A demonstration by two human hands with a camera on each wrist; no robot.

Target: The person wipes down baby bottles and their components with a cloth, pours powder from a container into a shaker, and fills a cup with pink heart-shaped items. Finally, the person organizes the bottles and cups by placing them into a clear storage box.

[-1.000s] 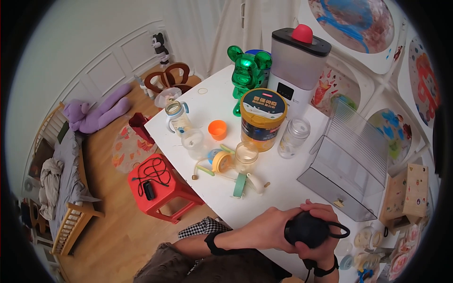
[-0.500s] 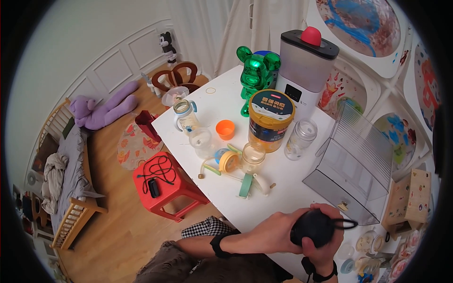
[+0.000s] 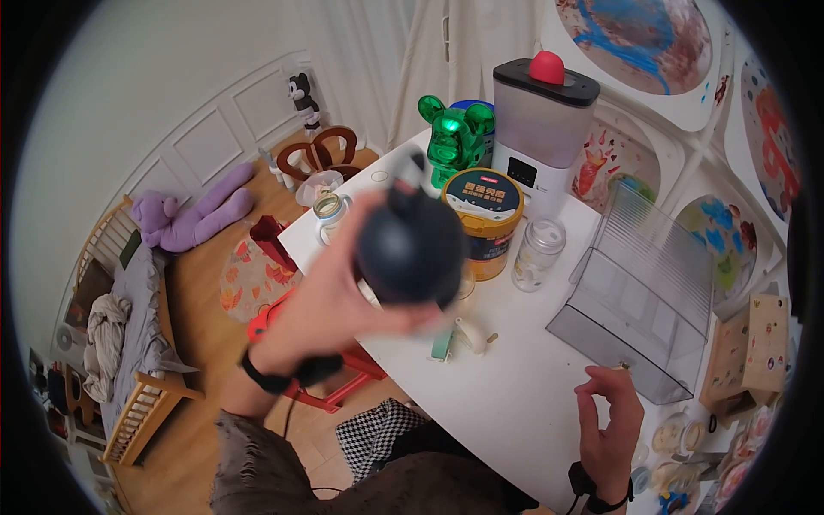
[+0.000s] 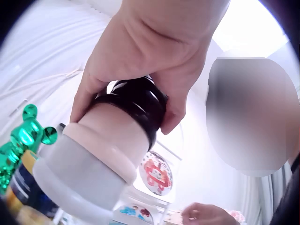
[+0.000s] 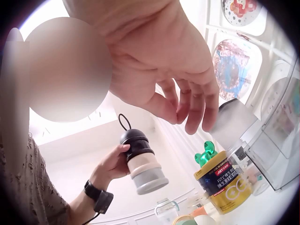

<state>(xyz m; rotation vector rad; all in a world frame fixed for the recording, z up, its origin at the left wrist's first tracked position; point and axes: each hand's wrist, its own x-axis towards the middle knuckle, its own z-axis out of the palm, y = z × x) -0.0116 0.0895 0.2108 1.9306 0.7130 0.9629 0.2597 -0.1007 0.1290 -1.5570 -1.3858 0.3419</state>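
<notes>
Container [image 5: 144, 162] gripped around black top [image 5: 136, 142] by left hand [image 3: 330, 290], apparently for steady hold; beyond right hand [image 3: 611, 421], loosely curled and with nothing inside, transparent box [image 3: 618, 330].

Lid [image 3: 484, 190] of tub [image 3: 491, 247]: large pale Chinese characters, last two reading 免疫; smaller line beneath, red logo above, both illegible. Tub's side label [image 5: 216, 178]: white Chinese characters, too blurred. Behind tub, machine's [image 3: 545, 129] dark panel [image 3: 522, 170]: tiny marks, illegible.
</notes>
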